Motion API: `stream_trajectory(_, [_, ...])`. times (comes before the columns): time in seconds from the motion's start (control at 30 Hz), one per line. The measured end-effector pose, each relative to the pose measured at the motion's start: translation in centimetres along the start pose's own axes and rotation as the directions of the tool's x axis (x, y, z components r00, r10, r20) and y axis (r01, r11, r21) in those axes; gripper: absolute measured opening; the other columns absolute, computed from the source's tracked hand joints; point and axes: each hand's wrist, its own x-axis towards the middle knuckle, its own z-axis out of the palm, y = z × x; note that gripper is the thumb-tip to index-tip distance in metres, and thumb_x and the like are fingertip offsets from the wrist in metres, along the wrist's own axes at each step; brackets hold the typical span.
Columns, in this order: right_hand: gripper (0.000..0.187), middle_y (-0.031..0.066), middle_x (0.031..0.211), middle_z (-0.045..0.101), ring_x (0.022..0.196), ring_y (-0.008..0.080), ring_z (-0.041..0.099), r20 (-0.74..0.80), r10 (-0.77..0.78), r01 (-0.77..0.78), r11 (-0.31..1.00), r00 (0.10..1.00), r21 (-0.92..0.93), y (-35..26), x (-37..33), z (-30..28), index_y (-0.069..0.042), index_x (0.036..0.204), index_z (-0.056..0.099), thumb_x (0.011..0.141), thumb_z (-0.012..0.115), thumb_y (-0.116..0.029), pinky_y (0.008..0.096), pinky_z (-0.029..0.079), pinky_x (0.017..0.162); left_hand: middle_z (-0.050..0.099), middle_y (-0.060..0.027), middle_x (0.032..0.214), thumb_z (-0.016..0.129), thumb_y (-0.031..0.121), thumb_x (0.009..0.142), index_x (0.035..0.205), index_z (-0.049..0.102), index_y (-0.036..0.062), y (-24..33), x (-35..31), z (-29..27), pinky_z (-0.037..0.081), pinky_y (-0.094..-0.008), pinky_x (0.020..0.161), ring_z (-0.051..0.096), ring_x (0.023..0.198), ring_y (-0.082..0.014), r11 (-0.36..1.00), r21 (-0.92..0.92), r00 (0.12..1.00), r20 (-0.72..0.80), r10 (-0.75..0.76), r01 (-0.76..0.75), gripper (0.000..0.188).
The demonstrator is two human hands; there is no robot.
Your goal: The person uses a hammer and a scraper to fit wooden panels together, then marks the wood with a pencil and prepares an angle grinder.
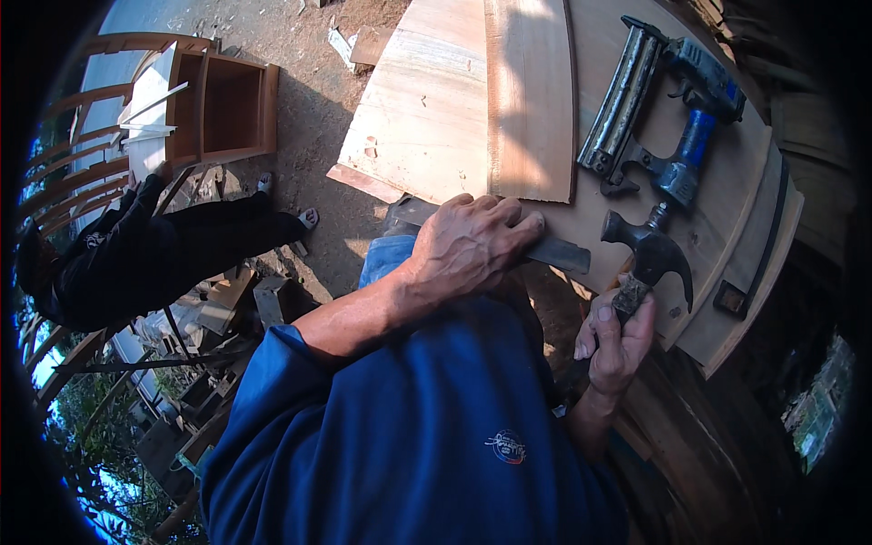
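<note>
Claw hammer (652, 258), in the head view, could knock the nail gun (696, 132) on the board (725, 177) if swung carelessly; the dark flat bar (561, 255) might slip if the left hand (474, 238), closed over it, loosens. The hammer's head juts just beyond the right hand (618, 341), wrapped around its handle, by the board's near edge.

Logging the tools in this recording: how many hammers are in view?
1: the claw hammer in the right hand, just below the nail gun in the picture. Others could be hidden in shadow.
</note>
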Motion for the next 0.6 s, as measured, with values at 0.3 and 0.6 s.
stream_trajectory(0.3, [0.039,0.0057,0.089,0.053,0.049,0.0041,0.043,0.009,0.010,-0.010,1.000,1.000,0.007,0.0,-0.1,0.1,0.004,0.134,0.036,0.098,0.050,-0.002,0.0192,0.039,0.044,0.058,-0.0051,0.096,0.067,0.029,0.084,0.127,0.060,0.0145,1.1,0.2,-0.2,0.049,-0.0377,0.077,0.064,0.092,-0.0228,0.999,0.036,1.000,-0.016,0.011,-0.010,0.046])
stream_trajectory(0.6, [0.039,0.0052,0.088,0.053,0.049,0.0040,0.043,0.015,0.024,-0.024,1.000,1.000,0.002,0.0,0.1,0.0,0.003,0.135,0.037,0.098,0.050,-0.002,0.0195,0.039,0.044,0.062,-0.0047,0.100,0.064,0.027,0.087,0.126,0.060,0.0154,0.5,0.6,0.4,0.049,-0.0372,0.073,0.066,0.087,-0.0226,0.998,0.034,0.998,-0.017,-0.054,0.055,0.040])
